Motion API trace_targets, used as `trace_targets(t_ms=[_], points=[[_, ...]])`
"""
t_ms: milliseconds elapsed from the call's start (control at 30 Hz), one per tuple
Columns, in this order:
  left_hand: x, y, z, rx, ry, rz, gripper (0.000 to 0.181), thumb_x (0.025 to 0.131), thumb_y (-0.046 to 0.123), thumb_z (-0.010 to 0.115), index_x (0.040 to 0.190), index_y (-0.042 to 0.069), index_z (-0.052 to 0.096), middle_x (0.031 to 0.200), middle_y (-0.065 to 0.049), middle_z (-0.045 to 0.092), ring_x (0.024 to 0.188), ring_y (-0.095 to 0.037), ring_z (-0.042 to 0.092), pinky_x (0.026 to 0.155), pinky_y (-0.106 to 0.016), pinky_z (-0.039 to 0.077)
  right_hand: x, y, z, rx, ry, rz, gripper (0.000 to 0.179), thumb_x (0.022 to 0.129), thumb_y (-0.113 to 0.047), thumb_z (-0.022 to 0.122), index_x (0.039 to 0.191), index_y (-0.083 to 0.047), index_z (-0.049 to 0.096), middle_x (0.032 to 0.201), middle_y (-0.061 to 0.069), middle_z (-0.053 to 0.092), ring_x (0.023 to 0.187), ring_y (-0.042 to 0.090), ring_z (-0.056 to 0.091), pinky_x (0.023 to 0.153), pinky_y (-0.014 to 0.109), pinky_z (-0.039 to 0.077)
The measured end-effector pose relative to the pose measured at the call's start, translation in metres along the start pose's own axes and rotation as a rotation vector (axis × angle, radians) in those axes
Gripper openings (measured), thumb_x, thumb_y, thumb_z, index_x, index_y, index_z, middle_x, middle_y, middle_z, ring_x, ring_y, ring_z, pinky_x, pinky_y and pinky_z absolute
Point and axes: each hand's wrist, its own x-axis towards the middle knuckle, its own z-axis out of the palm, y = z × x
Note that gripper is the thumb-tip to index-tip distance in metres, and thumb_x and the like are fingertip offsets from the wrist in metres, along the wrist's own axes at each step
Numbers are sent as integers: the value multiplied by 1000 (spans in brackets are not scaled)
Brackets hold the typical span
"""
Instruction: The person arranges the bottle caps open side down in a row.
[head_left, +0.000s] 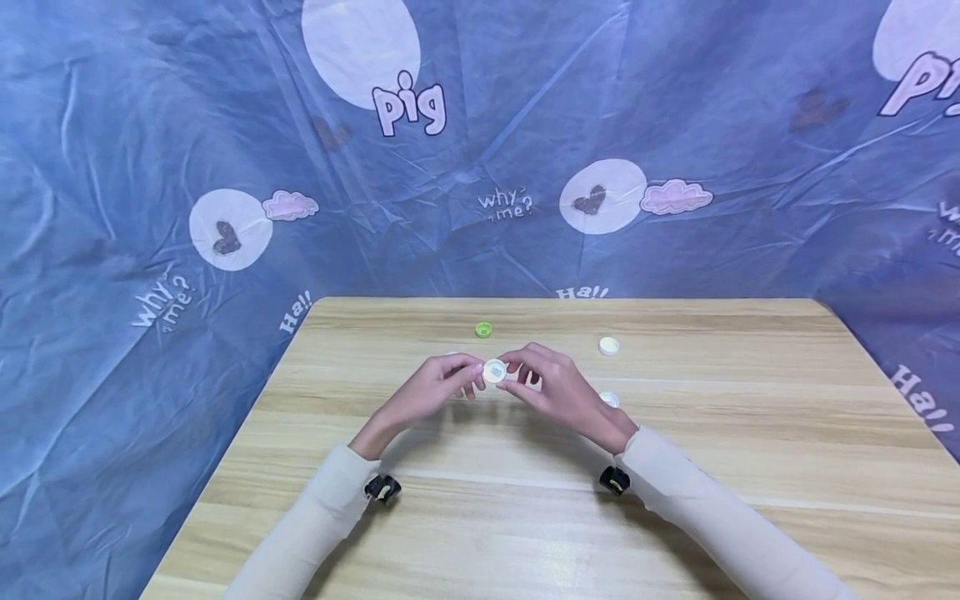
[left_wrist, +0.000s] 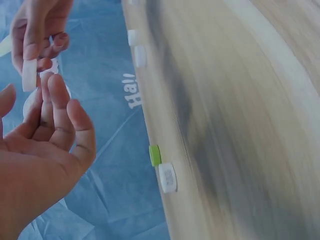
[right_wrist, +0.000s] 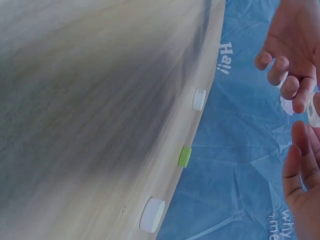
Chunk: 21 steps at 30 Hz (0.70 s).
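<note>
A small round white cap (head_left: 494, 372) is held up above the table between both hands, its face with a greyish mark turned toward the head camera. My left hand (head_left: 438, 385) pinches its left edge with thumb and fingertips. From the other side my right hand (head_left: 557, 389) grips the right edge between thumb and index finger. The left wrist view shows the right thumb lying against the cap (left_wrist: 29, 76), while the left hand's (left_wrist: 50, 155) other fingers are loosely bent. In the right wrist view the cap (right_wrist: 313, 114) is partly cut off by the frame.
A green cap (head_left: 483, 330) lies beyond the hands. Two white caps rest on the right, one farther back (head_left: 609, 346) and one (head_left: 610, 400) partly behind the right wrist. Another white cap (left_wrist: 167, 178) lies beside the green one. Patterned blue cloth (head_left: 465, 242) hangs behind the wooden table (head_left: 495, 533).
</note>
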Motion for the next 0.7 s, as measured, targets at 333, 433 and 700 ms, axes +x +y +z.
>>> trace_targets(t_ms=[333, 433, 700], points=[[0, 1, -1, -103, -25, -85, 32, 96, 32, 56, 109, 4, 65, 92, -10, 65, 78, -23, 58, 80, -58, 46, -2, -2, -1, -43, -14, -55, 31, 85, -22, 72, 111, -7, 65, 92, -2, 62, 76, 9, 59, 62, 15, 47], [1, 2, 1, -124, -24, -89, 31, 96, 29, 57, 109, 2, 65, 91, -11, 64, 77, -21, 58, 79, -55, 48, -3, -2, -1, -45, -10, -60, 32, 85, -21, 73, 112, -6, 64, 93, -2, 62, 76, 8, 58, 62, 17, 48], [3, 3, 4, -136, -10, -90, 26, 97, 20, 55, 110, -1, 63, 91, -15, 63, 80, -30, 58, 74, -37, 52, -4, -1, -2, -34, -15, -34, 34, 85, -21, 72, 114, -7, 64, 93, -2, 62, 77, 6, 57, 60, 18, 49]])
